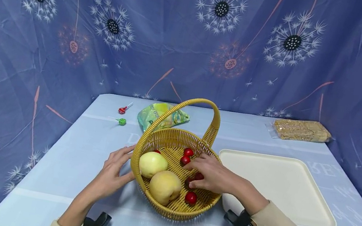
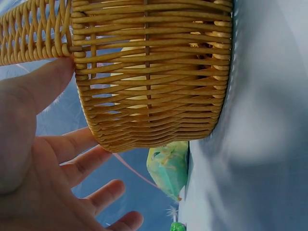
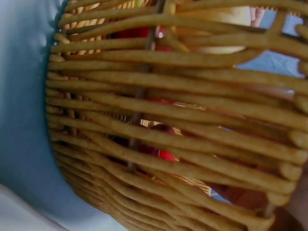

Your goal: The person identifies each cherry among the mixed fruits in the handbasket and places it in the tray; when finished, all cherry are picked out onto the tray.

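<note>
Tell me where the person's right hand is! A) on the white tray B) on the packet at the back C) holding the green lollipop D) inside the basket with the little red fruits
D: in the head view the right hand reaches over the rim of the wicker basket and its fingers lie among the small red fruits, while the white tray beside it is untouched.

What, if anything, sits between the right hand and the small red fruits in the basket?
Nothing visible. The right hand is already inside the wicker basket, fingers among the small red fruits. The two yellow fruits lie to its left, and the handle arches behind it. The left hand touches the basket's outer rim.
</note>
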### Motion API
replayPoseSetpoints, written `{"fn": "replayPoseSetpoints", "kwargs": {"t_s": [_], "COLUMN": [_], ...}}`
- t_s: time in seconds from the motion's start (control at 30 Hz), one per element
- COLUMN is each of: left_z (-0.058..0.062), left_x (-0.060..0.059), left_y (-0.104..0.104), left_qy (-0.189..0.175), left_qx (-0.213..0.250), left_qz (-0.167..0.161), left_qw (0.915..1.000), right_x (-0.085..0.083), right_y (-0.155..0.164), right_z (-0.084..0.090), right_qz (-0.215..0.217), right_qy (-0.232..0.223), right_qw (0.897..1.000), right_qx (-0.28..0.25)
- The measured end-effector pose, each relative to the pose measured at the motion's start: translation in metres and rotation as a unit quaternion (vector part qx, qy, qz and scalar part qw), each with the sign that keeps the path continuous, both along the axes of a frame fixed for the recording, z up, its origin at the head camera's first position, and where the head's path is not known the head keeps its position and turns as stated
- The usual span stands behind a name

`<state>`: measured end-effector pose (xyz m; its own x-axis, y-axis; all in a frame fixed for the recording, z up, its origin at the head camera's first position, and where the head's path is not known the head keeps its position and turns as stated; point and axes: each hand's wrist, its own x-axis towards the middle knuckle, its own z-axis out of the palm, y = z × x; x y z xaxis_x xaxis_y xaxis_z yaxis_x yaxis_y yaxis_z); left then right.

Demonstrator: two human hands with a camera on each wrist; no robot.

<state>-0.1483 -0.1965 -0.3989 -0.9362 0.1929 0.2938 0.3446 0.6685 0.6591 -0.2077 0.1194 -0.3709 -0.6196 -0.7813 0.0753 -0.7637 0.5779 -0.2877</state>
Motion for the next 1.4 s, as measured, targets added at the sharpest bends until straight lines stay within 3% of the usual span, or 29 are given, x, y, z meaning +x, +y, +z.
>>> {"fn": "replayPoseSetpoints", "kwargs": {"t_s": [0.4,0.93,1.13,1.4], "left_z": [0.002,-0.001,-0.003,-0.002], "left_x": [0.002,0.003,0.002,0.003], "left_y": [0.003,0.003,0.003,0.003], "left_qy": [-0.026,-0.012,-0.007,-0.018], "left_qx": [0.009,0.021,0.024,0.030], "left_qz": [0.004,-0.006,-0.011,-0.013], "left_qw": [0.9996,0.9997,0.9996,0.9993], "right_x": [-0.008,-0.011,-0.011,-0.010], "right_y": [-0.006,-0.013,-0.012,-0.004], "right_z": [-0.005,-0.008,-0.008,0.004], "right_qz": [0.023,0.023,0.020,0.012], "right_qy": [-0.024,-0.047,-0.044,-0.039], "right_qw": [0.999,0.995,0.995,0.998], "right_qx": [0.042,0.086,0.082,0.037]}}
